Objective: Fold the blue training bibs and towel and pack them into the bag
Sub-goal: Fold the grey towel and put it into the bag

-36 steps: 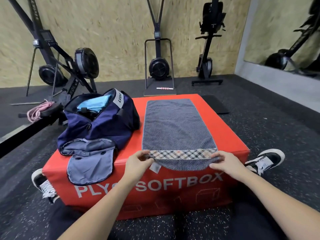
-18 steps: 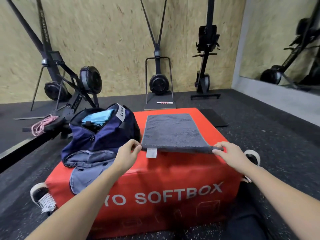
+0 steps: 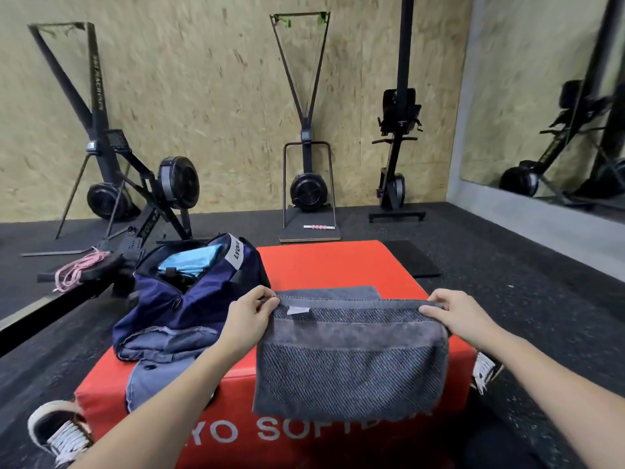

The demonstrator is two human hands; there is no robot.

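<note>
Both our hands, left (image 3: 248,318) and right (image 3: 455,314), pinch the towel (image 3: 348,363) corners, now lifted off the box (image 3: 338,262) and doubled between them, ready for the bag (image 3: 189,299) beside our left.

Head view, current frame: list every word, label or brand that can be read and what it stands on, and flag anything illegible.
"YO SOFT": white letters on the front of the red foam plyo box; the grey towel hides the rest.
"LVOU", cut off: white patch on the navy duffel bag.
Vertical lettering on the black rowing machine's upright rail: too blurred to read.
White tag on the towel: no legible text.
</note>
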